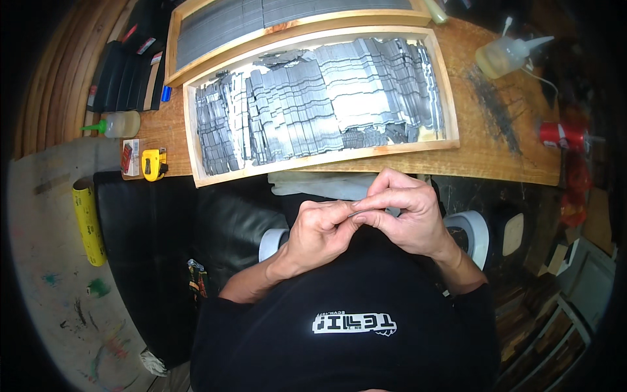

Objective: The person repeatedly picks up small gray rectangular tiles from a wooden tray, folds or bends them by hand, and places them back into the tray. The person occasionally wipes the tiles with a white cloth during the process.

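Note:
My left hand (pixel 317 228) and my right hand (pixel 411 209) meet in front of my chest, just short of the table's near edge. Between their fingertips is a small thin dark strip (pixel 354 213). Both hands pinch it, and most of it is hidden by the fingers. Beyond them lies a shallow wooden tray (pixel 326 164), tilted slightly on the table. Stacked rows of thin grey strips (pixel 294 98) fill it, some of them shiny and uneven at the ends.
Behind stands a second wooden tray (pixel 174 46) of grey strips. The wooden table (pixel 483 157) also bears a yellow tape measure (pixel 154 164), a green-nozzled bottle (pixel 123 124), a clear squeeze bottle (pixel 501 59) and black boxes (pixel 117 81). A yellow roll (pixel 89 222) lies at left.

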### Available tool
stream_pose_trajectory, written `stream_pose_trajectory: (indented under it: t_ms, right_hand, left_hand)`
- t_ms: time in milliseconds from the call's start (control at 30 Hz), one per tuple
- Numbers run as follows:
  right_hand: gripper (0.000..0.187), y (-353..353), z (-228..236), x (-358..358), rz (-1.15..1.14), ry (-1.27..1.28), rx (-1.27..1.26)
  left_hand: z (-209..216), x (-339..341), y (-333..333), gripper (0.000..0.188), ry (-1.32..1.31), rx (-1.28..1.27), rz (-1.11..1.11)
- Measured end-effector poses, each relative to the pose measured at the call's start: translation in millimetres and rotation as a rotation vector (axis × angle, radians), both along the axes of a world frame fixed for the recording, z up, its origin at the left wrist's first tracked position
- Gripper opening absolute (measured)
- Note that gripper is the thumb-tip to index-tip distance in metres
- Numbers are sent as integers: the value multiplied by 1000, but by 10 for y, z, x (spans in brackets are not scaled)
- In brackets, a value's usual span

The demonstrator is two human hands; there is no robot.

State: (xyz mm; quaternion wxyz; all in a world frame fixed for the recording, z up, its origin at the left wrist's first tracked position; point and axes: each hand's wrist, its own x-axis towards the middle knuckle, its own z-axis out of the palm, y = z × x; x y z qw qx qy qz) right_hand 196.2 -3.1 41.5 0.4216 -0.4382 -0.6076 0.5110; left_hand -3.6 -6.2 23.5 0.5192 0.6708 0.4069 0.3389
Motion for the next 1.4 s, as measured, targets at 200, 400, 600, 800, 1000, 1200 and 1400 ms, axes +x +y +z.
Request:
stream_pose_trajectory:
  t_ms: [200, 400, 600, 800, 1000, 1200, 1400]
  right_hand:
    - [17, -21, -40, 0, 14, -5, -8]
    - [16, -34, -36, -4, 5, -15, 1]
    - [17, -46, -43, -8, 6, -23, -1]
    - [17, -67, -37, -39, 1, -36, -2]
    - [15, -77, -38, -66, -18, -59, 66]
    - [9, -128, -95, -121, -87, -140, 239]
    - [10, -178, -143, -93, -229, 134, -27]
  left_hand:
    - [-22, -16, -14, 12, 0, -34, -34]
    - [-12, -21, 1, 9, -9, -57, -60]
    - [0, -20, 13, 10, -16, -67, -63]
    - [7, -29, 16, 11, -16, -110, -82]
    - [-1, -38, 26, 11, -27, -79, -89]
    - [-58, -25, 41, 8, -55, -66, -109]
    - [-77, 15, 87, 18, -50, -48, -129]
